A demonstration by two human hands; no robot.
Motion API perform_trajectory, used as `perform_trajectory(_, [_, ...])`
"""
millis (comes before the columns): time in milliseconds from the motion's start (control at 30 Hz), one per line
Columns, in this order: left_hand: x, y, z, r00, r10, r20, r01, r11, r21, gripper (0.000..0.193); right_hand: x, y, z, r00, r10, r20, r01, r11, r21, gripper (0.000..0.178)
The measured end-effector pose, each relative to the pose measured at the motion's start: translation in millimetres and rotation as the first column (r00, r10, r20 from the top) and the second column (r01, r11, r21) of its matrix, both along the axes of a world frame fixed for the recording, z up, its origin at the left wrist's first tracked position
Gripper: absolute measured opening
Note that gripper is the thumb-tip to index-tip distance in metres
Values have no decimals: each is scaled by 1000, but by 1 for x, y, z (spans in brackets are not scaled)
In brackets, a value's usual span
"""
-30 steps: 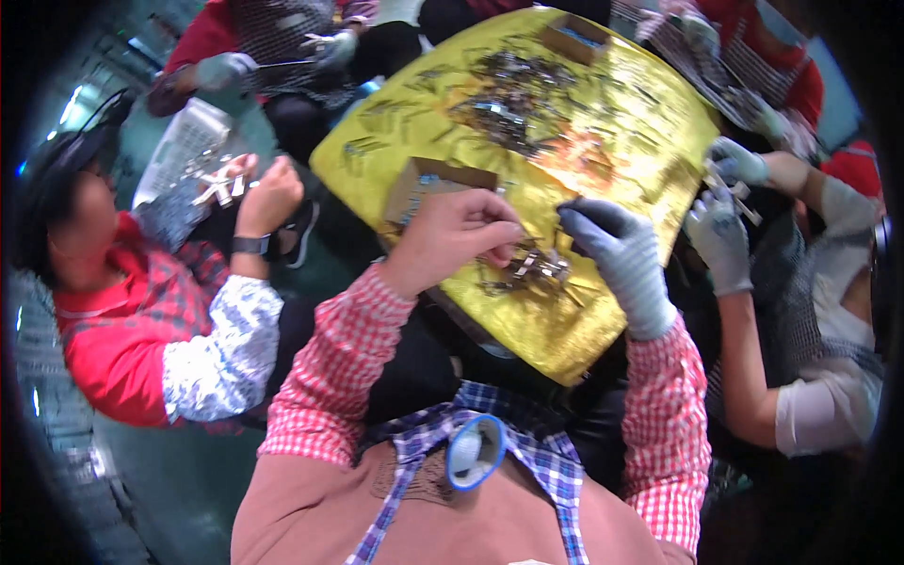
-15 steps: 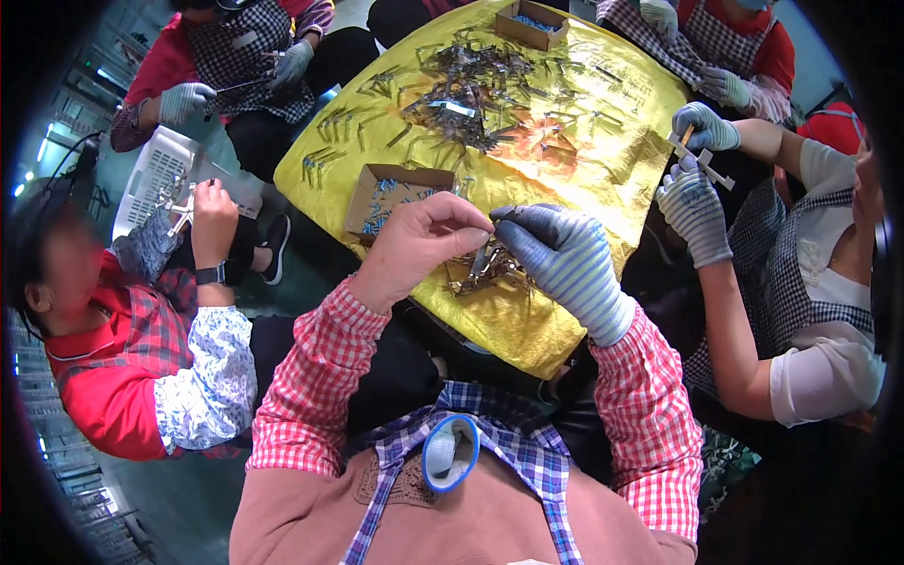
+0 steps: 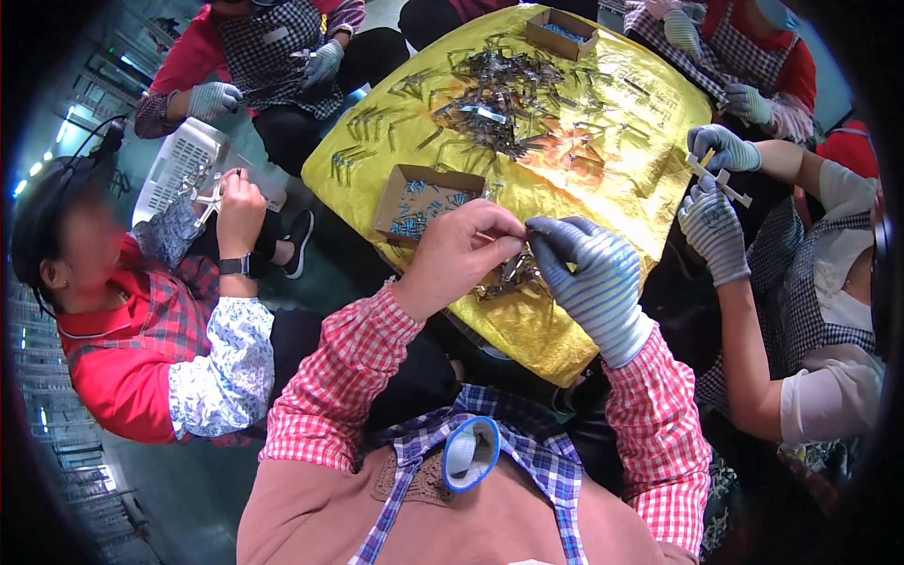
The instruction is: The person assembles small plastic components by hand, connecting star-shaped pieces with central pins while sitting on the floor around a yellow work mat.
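My bare left hand (image 3: 461, 256) pinches thumb against forefinger above the near side of the yellow-covered table (image 3: 541, 341). My right hand (image 3: 589, 278), in a striped knit glove, meets it fingertip to fingertip with its fingers also pinched. Whatever small piece lies between the fingertips is too small to make out. Just beyond my left hand sits an open cardboard box (image 3: 384, 215) of small blue-and-silver parts (image 3: 411, 224). A little heap of shiny metal pieces (image 3: 518, 275) lies under and between my hands, partly hidden by them.
A large pile of thin metal parts (image 3: 499, 104) covers the table's middle. At the far edge stands another cardboard box (image 3: 576, 42). Co-workers sit all round; one at left holds a metal cross-shaped piece (image 3: 211, 200) by a white plastic basket (image 3: 179, 160).
The whole view has shifted, so the table and people sit slightly further right and lower. My hands keep their pinched fingertips together.
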State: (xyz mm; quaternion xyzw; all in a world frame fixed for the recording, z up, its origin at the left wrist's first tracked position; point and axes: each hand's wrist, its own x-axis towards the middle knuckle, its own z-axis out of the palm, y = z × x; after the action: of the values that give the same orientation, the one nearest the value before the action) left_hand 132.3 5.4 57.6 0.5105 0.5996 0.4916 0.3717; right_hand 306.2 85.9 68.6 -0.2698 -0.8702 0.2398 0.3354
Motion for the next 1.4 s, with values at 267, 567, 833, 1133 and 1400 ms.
perform_trajectory(267, [-12,-2,-9,972,-41,232,34,999,35,13,-3,1,-4,986,-24,-166,-36,935,-353,17])
perform_trajectory(567, [-7,0,-3,981,-23,195,22,1000,8,11,0,2,-4,991,17,-135,-62,940,-336,17])
perform_trajectory(833, [-9,-1,-5,979,-11,206,15,1000,-19,11,-1,2,-8,992,-13,-127,-24,958,-284,18])
perform_trajectory(1133, [-2,-3,-4,972,1,235,14,998,-61,14,0,-3,-2,998,-24,-58,19,996,-86,15])
perform_trajectory(1400, [15,6,-1,967,16,253,-25,999,34,16,5,-4,0,998,-38,-46,48,971,233,15])
